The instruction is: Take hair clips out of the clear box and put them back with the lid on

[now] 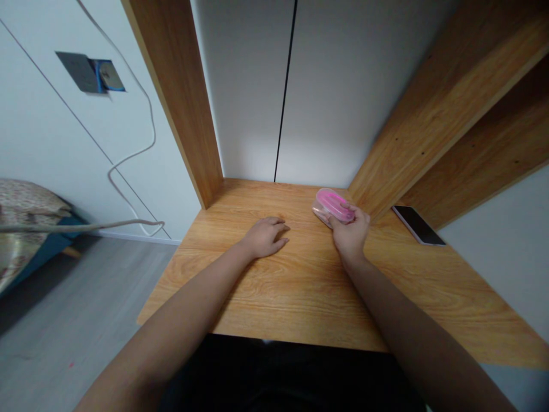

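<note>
Near the back right of the wooden desktop [274,286], a small clear container with a pink lid [330,201] is gripped by my right hand [351,232]. Its thumb and fingers are wrapped round the container's near end, hiding part of it. What the container holds, if anything, cannot be made out. My left hand [266,237] rests palm down on the wood, left of the container and apart from it. Its fingers are stretched out, with nothing in them.
A dark-screened phone [418,225] lies at the right by the wall. Wooden uprights [175,86] flank a white back panel [249,103]. On the left wall are a socket plate [79,71] and a hanging white cable [150,114]. A covered piece of furniture [30,212] stands beyond.
</note>
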Action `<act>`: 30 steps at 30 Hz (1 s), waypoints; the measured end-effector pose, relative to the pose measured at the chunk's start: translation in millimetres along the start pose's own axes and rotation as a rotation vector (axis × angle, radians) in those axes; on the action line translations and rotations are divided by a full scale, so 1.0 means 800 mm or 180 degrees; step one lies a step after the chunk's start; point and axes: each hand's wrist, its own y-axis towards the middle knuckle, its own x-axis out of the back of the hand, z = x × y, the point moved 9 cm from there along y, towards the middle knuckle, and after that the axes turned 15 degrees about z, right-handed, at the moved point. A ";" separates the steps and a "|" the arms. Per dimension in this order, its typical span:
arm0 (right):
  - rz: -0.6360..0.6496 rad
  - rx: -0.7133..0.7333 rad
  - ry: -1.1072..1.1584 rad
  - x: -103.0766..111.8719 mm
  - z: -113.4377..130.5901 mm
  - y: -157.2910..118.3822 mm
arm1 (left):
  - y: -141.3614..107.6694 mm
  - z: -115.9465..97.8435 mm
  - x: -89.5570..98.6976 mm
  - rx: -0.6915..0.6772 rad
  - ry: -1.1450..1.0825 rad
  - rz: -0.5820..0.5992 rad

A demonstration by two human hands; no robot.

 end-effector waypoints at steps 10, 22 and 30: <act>0.0037 -0.0375 0.0108 -0.003 -0.021 0.002 | 0.000 0.001 -0.002 0.0020 0.0086 0.0036; -0.0139 -0.0419 -0.0013 0.005 -0.004 -0.003 | 0.000 -0.001 0.000 0.0035 0.0102 0.0068; -0.0220 0.0980 -0.0159 0.018 0.085 -0.017 | 0.000 -0.002 0.000 -0.0018 -0.0048 0.0015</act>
